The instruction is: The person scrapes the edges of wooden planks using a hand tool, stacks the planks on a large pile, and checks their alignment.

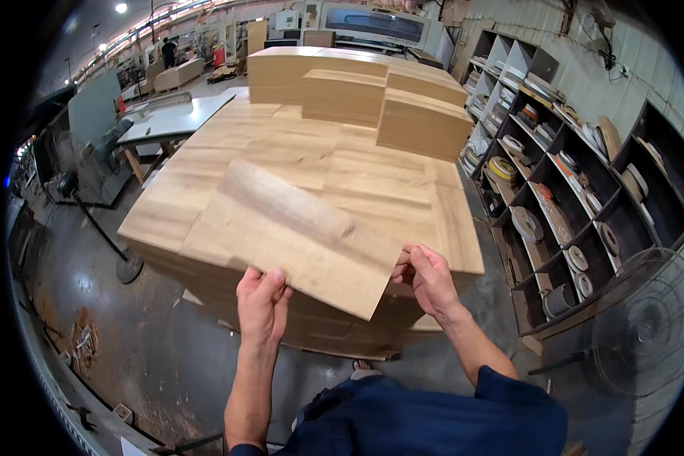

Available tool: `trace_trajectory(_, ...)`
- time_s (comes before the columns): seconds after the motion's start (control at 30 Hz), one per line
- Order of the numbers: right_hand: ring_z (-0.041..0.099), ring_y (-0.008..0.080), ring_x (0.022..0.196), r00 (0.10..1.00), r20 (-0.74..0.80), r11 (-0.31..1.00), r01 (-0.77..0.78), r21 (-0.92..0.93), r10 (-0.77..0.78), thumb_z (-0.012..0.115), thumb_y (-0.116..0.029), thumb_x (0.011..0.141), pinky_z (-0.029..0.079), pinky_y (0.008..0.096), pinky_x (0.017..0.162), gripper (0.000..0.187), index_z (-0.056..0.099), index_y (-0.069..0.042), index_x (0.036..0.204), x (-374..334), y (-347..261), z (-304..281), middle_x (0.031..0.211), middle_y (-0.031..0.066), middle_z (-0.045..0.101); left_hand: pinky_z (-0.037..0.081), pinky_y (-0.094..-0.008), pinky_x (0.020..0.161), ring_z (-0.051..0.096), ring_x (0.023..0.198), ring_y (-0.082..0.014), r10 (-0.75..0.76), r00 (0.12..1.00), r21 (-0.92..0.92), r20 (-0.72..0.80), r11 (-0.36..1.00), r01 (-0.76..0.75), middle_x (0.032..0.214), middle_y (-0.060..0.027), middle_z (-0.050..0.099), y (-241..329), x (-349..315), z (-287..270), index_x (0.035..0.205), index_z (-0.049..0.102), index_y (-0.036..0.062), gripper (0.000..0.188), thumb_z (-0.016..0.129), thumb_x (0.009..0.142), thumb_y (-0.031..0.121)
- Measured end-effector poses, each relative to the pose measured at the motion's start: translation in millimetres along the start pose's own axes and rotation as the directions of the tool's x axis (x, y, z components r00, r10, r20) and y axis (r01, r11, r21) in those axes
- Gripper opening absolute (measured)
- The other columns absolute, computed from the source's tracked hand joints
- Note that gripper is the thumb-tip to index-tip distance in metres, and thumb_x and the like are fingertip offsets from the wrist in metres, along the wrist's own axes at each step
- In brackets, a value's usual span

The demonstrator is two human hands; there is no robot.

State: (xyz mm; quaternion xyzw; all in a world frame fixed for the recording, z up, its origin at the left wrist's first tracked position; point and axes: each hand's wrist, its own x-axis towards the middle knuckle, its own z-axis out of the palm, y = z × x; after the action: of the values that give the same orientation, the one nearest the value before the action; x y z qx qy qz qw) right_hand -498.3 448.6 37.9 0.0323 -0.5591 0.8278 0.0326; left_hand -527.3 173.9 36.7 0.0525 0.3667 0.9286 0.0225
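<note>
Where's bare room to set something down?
Free: flat stack top between the held panel and taller piles behind; floor between stack and scrap heap. Crowded: the far end under those piles, and the right-hand shelves of rolls.

Dark blue shirt [441,414], short sleeves [501,395], bare forearms [251,387].

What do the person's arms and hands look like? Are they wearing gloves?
No gloves! The left hand and right hand are both bare, and I can't see any ring or watch. The left forearm and right forearm are bare too. The right sleeve is short, plain and dark blue, like the rest of the shirt.
</note>
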Motion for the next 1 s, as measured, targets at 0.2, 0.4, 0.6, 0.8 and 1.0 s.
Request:
trace_trajectory(0.2, 0.064, 0.0160, 0.082, 0.990, -0.035, 0.985, 0.129, -0.113, -0.134, 0.062, -0.010, 0.092, 0.051, 0.0246, 0.068, 0.067, 0.022, 0.006, 0.143, 60, -59, -75, 0.098, 0.0134, 0.063, 0.046, -0.0413, 0.098, 0.045, 0.064, -0.0097, -0.044, 0.996, -0.026, 0.081, 0.999, 0.046, 0.071, 0.0012, 0.046, -74, 142, 134, 0.100, 0.052, 0.0008, 0.010, 0.053, 0.090, 0.000)
trace_trajectory(0.4, 0.061, 0.0085, 0.072, 0.952, -0.132, 0.950, 0.250, -0.185, -0.276, 0.058, -0.007, 0.091, 0.049, 0.0203, 0.062, 0.052, 0.039, 0.004, 0.138, 155, -95, -151, 0.092, 0.0031, 0.064, 0.047, -0.0431, 0.100, 0.060, 0.088, -0.0177, -0.120, 0.987, 0.013, 0.110, 0.993, 0.119, 0.094, -0.0066, 0.059, -144, 251, 206, 0.109, 0.052, -0.0006, 0.017, 0.052, 0.092, 0.001)
trace_trajectory(0.6, 0.059, 0.0060, 0.067, 0.923, -0.166, 0.930, 0.315, -0.188, -0.346, 0.060, -0.006, 0.089, 0.047, 0.0188, 0.059, 0.040, 0.052, 0.005, 0.126, 186, -118, -196, 0.093, 0.0039, 0.066, 0.054, -0.0418, 0.093, 0.060, 0.098, -0.0242, -0.262, 0.964, -0.018, 0.046, 0.965, 0.263, 0.104, -0.0140, 0.058, -169, 294, 228, 0.105, 0.053, -0.0045, 0.015, 0.053, 0.094, 0.005)
trace_trajectory(0.8, 0.062, 0.0077, 0.065, 0.939, -0.202, 0.960, 0.276, -0.036, -0.278, 0.061, -0.007, 0.088, 0.048, 0.0184, 0.057, 0.036, 0.056, 0.008, 0.120, 189, -123, -221, 0.091, 0.0057, 0.066, 0.059, -0.0362, 0.082, 0.064, 0.087, -0.0205, -0.223, 0.964, 0.083, 0.145, 0.973, 0.213, 0.093, -0.0099, 0.062, -184, 297, 228, 0.097, 0.055, -0.0022, 0.012, 0.060, 0.092, 0.008)
trace_trajectory(1.0, 0.061, 0.0081, 0.066, 0.953, -0.213, 0.976, 0.218, -0.002, -0.214, 0.061, -0.008, 0.089, 0.048, 0.0199, 0.058, 0.033, 0.057, 0.008, 0.118, 185, -131, -222, 0.091, 0.0053, 0.066, 0.060, -0.0339, 0.077, 0.066, 0.081, -0.0192, -0.200, 0.963, 0.096, 0.179, 0.978, 0.185, 0.088, -0.0105, 0.065, -183, 291, 232, 0.092, 0.058, -0.0016, 0.012, 0.062, 0.091, 0.009)
